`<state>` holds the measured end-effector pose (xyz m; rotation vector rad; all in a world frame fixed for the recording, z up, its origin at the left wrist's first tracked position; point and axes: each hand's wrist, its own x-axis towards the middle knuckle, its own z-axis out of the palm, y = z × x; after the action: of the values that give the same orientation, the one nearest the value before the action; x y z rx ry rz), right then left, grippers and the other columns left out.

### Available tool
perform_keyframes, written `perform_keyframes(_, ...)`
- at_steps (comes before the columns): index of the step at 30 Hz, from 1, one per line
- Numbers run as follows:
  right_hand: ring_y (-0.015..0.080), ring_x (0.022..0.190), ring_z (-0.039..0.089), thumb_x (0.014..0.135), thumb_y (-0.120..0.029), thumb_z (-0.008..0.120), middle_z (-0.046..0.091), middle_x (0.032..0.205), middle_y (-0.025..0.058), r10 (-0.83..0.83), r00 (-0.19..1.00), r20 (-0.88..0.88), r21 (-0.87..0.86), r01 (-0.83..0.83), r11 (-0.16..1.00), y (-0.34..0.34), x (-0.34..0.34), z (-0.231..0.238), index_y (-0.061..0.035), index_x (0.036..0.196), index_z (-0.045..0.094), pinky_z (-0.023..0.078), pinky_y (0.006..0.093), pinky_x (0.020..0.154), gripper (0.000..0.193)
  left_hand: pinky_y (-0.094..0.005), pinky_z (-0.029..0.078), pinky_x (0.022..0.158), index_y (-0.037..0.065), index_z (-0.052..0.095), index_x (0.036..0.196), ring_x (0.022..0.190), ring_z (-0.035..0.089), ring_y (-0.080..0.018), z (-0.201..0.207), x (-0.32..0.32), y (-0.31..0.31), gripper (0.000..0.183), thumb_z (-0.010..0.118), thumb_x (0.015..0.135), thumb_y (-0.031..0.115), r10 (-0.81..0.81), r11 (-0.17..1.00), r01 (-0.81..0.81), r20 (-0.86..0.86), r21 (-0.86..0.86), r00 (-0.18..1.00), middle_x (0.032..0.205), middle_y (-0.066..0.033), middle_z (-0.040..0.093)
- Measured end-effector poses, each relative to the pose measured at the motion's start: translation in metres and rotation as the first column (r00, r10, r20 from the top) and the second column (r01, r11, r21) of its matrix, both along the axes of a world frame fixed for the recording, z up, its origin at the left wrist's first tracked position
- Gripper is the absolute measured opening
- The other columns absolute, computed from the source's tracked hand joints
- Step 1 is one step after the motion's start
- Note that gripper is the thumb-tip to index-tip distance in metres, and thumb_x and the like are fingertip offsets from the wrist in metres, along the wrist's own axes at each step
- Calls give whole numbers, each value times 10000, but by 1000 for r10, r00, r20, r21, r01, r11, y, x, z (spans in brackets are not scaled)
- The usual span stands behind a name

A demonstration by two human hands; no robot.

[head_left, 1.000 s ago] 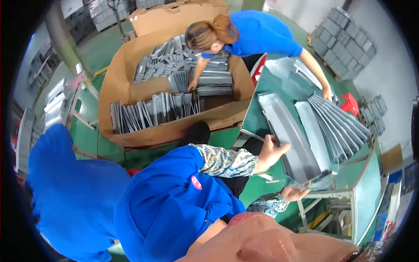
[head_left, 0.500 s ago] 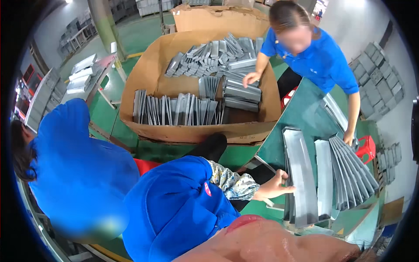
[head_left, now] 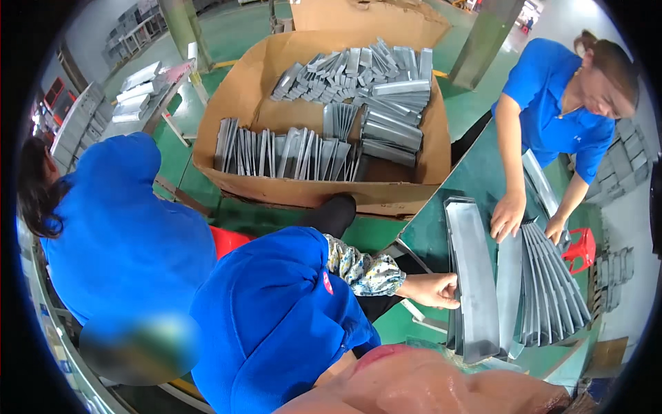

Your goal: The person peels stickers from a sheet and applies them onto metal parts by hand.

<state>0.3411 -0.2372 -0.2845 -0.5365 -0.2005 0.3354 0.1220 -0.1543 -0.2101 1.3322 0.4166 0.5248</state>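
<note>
My left hand [head_left: 431,290], at the end of a floral sleeve, grips the near long edge of a stack of long grey metal channels [head_left: 474,276] lying on the green table [head_left: 476,179]. The fingers wrap the stack's side, thumb on top. My right hand is out of sight. To the right of the stack lie a flat grey strip [head_left: 510,283] and a fanned row of thin metal pieces [head_left: 555,290]. Across the table a co-worker in a blue shirt rests one hand [head_left: 509,215] on the flat strip and the other hand [head_left: 554,228] on the fanned row.
A large cardboard box [head_left: 310,193] packed with grey metal parts stands beyond the table's left corner. Another person in blue [head_left: 117,234] sits at my left, back turned. A red stool [head_left: 578,243] stands right of the table. Racks of parts line the far left.
My left hand has slid slightly down the stack's edge and closed on it. The co-worker has straightened up and brought both hands from the box onto the pieces on the table.
</note>
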Motion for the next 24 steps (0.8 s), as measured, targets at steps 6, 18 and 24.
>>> perform_keyframes(6, 255, 1176, 491, 821, -213, 613, 525, 1276, 112, 39, 999, 24, 13, -39, 999, -18, 13, 1, -50, 1204, 546, 364, 448, 1015, 421, -245, 512, 577, 7, 370, 917, 770, 614, -109, 0, 2, 1, 357, 648, 882, 228, 27, 997, -25, -29, 68, 999, 824, -77, 582)
perform_keyframes(18, 277, 1157, 507, 782, -217, 650, 548, 1252, 117, 144, 989, -44, 190, -134, 973, -58, -23, -6, -48, 1186, 565, 381, 477, 999, 446, -283, 548, 650, 26, 376, 959, 895, 631, -163, -7, -6, 7, 254, 604, 903, 123, -84, 996, 85, -33, 10, 996, 937, -104, 563)
perform_keyframes(24, 279, 1176, 496, 775, -222, 658, 543, 1275, 108, 114, 989, -99, 114, -102, 988, -81, -43, -11, -44, 1258, 518, 346, 467, 1035, 533, -304, 553, 703, 13, 396, 949, 874, 634, -164, -2, -6, 7, 242, 602, 907, 134, -126, 986, 127, -16, 108, 992, 910, -107, 585)
